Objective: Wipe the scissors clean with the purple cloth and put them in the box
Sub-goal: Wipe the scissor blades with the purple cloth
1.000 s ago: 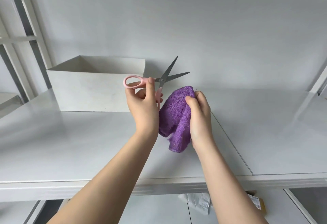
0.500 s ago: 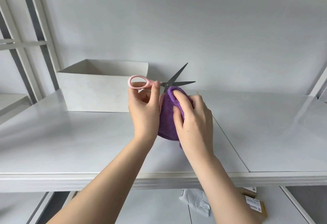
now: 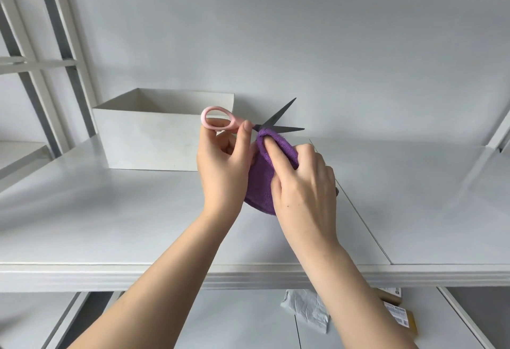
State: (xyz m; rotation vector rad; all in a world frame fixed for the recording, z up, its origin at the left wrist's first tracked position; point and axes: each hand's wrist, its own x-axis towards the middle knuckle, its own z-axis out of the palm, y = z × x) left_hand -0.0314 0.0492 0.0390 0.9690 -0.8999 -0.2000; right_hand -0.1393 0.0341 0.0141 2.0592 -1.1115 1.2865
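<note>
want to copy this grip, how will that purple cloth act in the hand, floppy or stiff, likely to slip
Probably floppy: the purple cloth bunches and drapes around the right hand, sagging below it. Likely light, since curled fingers alone hold it up. Its fuzzy pile suggests it grips rather than slips, and it seems to mould over the scissors blade near the pivot.

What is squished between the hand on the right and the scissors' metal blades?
In the head view, the fuzzy purple cloth lies between the right hand and the pink-handled scissors, folded over the lower blade near the pivot.
</note>
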